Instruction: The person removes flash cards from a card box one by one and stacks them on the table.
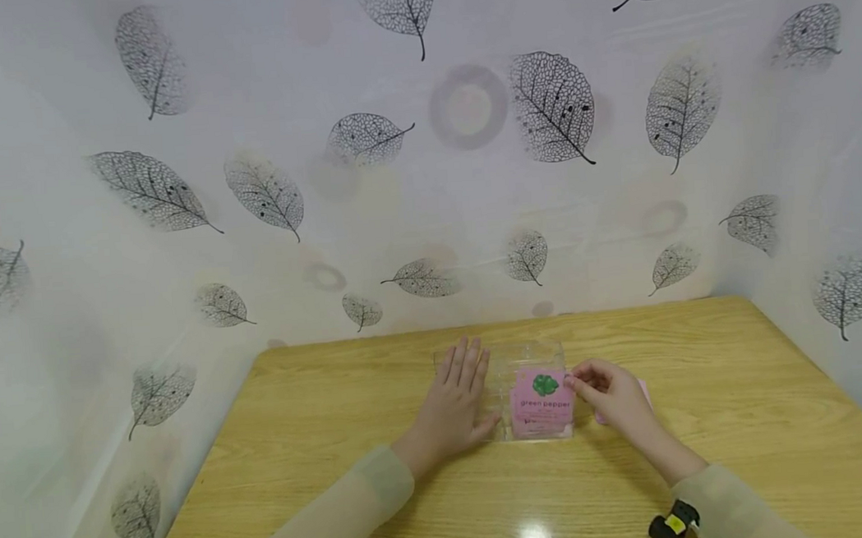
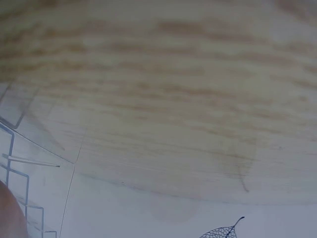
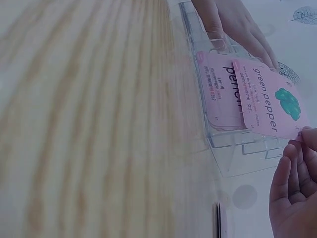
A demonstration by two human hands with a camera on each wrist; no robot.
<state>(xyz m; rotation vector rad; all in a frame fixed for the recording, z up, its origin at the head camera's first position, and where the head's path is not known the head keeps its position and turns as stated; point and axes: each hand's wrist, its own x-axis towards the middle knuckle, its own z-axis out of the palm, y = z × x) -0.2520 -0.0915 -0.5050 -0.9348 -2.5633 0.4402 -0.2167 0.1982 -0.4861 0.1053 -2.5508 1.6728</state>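
A clear plastic box with compartments sits on the wooden table. My left hand lies over its left part, fingers straight and thumb out to the side. Between thumb and fingertips, my right hand pinches the edge of a pink "green pepper" card. That card is tilted above the box's right compartment and overlaps a pink "pencil" card inside, with more card edges beneath. Another pink card or stack lies on the table, partly hidden by the right hand. The left wrist view catches only a bit of a finger.
The wooden table ends at the back against a pale cloth printed with leaves, which also hangs at both sides. A black strapped device with a yellow mark sits at the right sleeve.
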